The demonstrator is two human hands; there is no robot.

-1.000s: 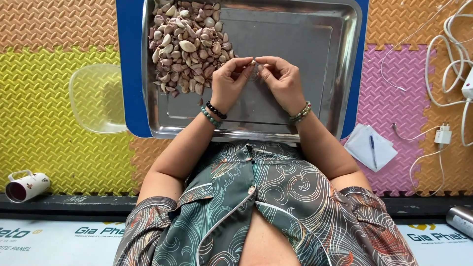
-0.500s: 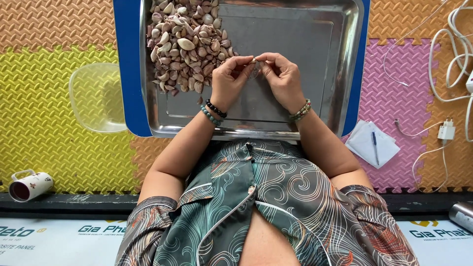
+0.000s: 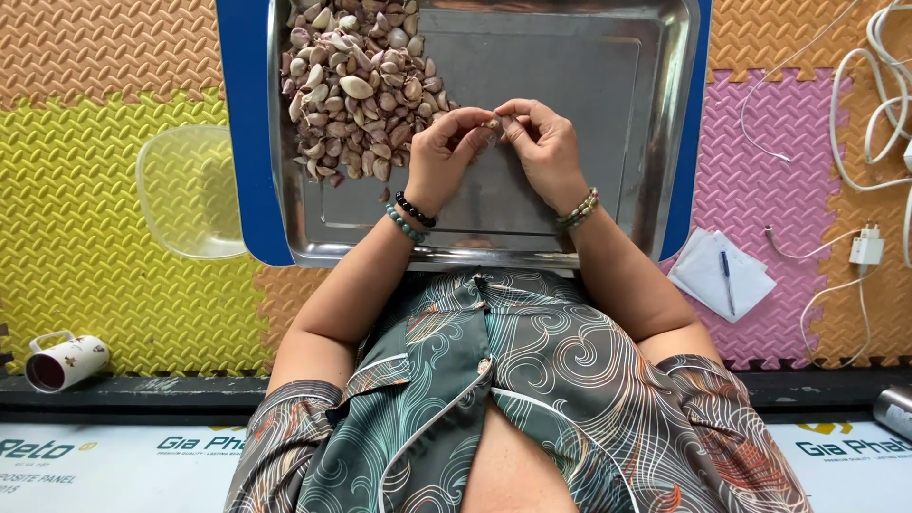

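A steel tray point(image 3: 608, 85) rests on a blue board point(image 3: 245, 123) in front of me. A heap of unpeeled garlic cloves point(image 3: 356, 85) fills the tray's left part. My left hand point(image 3: 446, 152) and my right hand point(image 3: 541, 142) meet over the tray's middle. Their fingertips pinch one small garlic clove point(image 3: 492, 122) between them. Bead bracelets circle both wrists.
A clear plastic bowl point(image 3: 190, 190) lies left of the tray on coloured foam mats. A mug point(image 3: 65, 361) lies on its side at lower left. Paper with a pen point(image 3: 722, 275), a white charger point(image 3: 866, 249) and cables point(image 3: 874, 85) sit to the right.
Both hands stay together over the tray, fingers shifting slightly on the clove. The view has drifted a little.
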